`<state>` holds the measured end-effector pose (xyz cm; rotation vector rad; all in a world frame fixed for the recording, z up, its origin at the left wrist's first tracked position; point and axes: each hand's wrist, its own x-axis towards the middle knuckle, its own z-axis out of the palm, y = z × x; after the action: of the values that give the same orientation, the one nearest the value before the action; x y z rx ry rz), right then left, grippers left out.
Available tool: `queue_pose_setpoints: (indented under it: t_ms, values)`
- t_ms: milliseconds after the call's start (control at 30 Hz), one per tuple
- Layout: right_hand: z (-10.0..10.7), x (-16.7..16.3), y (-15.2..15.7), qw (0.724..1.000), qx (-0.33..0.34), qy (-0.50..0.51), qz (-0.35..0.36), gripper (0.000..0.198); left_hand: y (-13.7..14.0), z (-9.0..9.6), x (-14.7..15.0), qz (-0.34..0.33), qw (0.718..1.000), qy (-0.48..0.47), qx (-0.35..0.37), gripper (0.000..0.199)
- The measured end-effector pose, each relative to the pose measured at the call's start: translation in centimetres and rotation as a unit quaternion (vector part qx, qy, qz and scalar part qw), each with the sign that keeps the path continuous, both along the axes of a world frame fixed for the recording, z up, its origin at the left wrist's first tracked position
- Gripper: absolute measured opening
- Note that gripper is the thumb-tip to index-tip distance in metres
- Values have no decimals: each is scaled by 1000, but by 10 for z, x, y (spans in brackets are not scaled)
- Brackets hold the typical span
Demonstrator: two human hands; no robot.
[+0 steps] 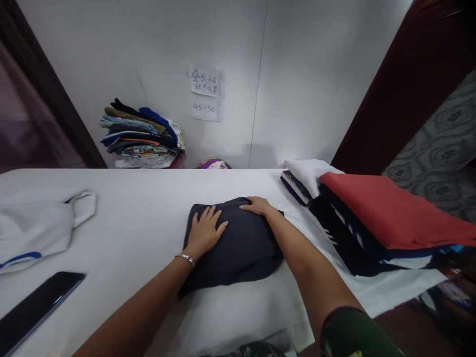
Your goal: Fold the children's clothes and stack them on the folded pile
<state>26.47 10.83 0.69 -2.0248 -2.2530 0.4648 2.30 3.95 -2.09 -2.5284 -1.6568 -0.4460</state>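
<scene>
A folded dark navy garment [243, 248] lies on the white table [148, 208] in front of me. My left hand [204, 230] rests flat on its left part, fingers spread, a silver bracelet at the wrist. My right hand [256, 205] lies palm down on the garment's far edge, fingers curled slightly over the fold. Neither hand grips anything.
A stack of folded clothes with a red piece [386, 210] on top sits at the right. A white garment with blue trim [33, 228] lies at left, a dark phone [33, 307] near the front left. Another pile of folded clothes [141, 134] stands by the wall under paper notes [207, 93].
</scene>
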Motion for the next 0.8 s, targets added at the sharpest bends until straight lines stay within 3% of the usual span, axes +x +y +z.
queue_pose_setpoints:
  t_ms: [233,367,567,800]
  values:
    - [4,-6,-12,997,64,-50,-3,72,-3,0,-2,-3,1000,-10,18,58]
    - [16,-6,-9,997,37,-60,7,74,-5,-1,-2,-9,1000,-11,26,58]
    - [29,-5,2,1000,-16,9,-1,69,-8,2,-2,-10,1000,-23,17,56]
    - [-4,4,16,995,-98,7,-18,80,-6,1,-1,-18,999,-33,-12,57]
